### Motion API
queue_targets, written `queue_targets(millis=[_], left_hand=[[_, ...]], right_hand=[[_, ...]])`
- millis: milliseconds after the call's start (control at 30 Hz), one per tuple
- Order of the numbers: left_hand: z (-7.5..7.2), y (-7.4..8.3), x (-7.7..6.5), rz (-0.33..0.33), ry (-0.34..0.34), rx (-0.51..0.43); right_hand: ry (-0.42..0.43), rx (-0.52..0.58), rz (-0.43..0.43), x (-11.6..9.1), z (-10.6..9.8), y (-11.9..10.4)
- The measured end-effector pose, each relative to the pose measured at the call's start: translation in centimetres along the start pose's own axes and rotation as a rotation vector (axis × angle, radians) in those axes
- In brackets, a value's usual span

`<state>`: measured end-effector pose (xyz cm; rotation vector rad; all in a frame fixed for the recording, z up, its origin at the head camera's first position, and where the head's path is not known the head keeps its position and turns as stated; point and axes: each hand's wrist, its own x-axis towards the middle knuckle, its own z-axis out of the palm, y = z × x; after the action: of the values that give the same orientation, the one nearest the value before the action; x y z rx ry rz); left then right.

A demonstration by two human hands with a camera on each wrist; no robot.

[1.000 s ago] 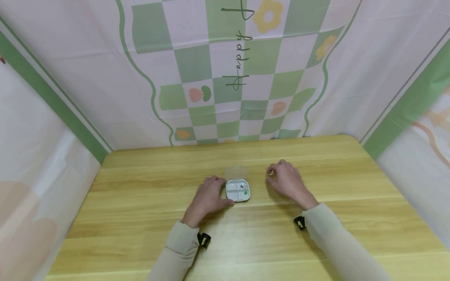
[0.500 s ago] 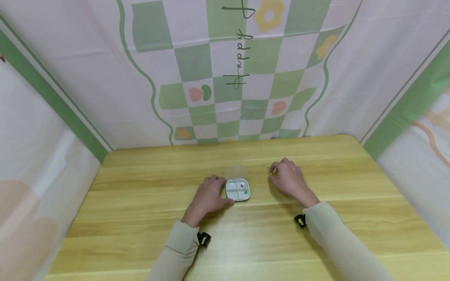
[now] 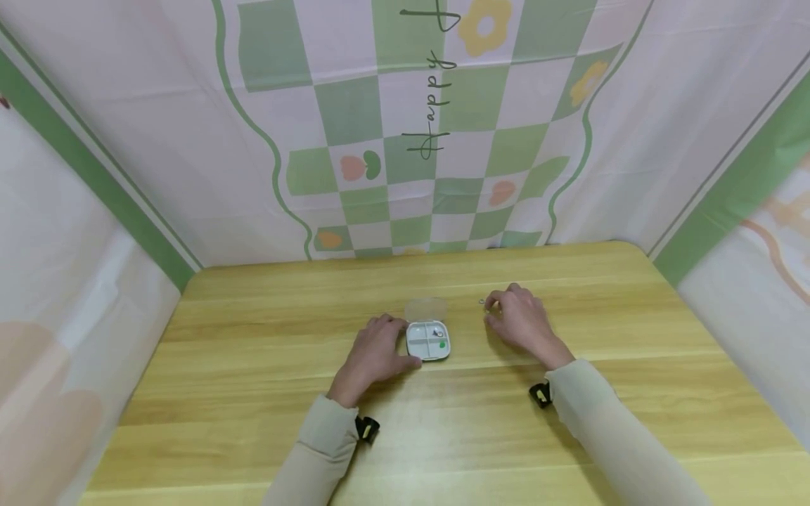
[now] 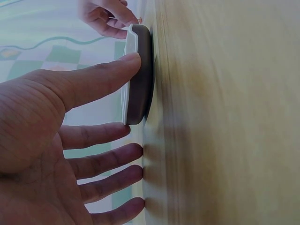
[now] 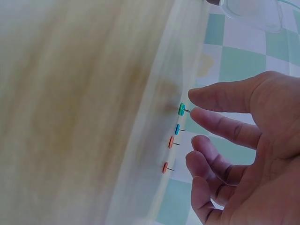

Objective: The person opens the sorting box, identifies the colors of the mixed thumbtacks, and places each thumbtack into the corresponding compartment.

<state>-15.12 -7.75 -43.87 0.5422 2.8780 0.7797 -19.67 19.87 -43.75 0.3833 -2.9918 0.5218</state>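
Note:
A white pill box [image 3: 428, 342] with compartments lies on the table, its clear lid [image 3: 425, 310] folded back. A green tack [image 3: 442, 345] and another small piece [image 3: 437, 334] sit in its right compartments. My left hand [image 3: 376, 357] holds the box at its left side; in the left wrist view the thumb [image 4: 105, 77] presses its dark edge and the index fingertip touches a corner. My right hand [image 3: 517, 318] hovers right of the box, thumb and index finger apart beside a green thumbtack [image 5: 182, 109]. Its other fingers are loosely curled.
Close by the right hand, a blue thumbtack [image 5: 177, 129], an orange-red thumbtack [image 5: 171, 142] and another such tack [image 5: 165, 168] rest on their heads, pins up. A printed cloth [image 3: 411, 204] hangs behind the wooden table [image 3: 253, 400].
The right hand has shifted slightly right, and a small object left of its fingertips now shows apart from them. The left hand and the pill box stay in place.

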Motion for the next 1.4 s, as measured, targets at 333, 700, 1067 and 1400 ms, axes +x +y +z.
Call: queue_targets(millis=[333,700,1067,1400], left_hand=[[0.1,-0.16,0.02,0.002,0.0,-0.01],[0.13,-0.12,0.02,0.001,0.002,-0.009],[0.18,-0.15,-0.04,0.002,0.004,0.0],[0.08,-0.09,-0.05,-0.002,-0.001,-0.001]], right_hand=[[-0.013,-0.022,0.001,0.11,0.1,-0.07],[-0.021,-0.016,0.018,0.13,0.11,0.03],[-0.026,-0.022,0.039,0.05,0.02,-0.01],[-0.035,-0.023,0.065,0.02,-0.06,-0.14]])
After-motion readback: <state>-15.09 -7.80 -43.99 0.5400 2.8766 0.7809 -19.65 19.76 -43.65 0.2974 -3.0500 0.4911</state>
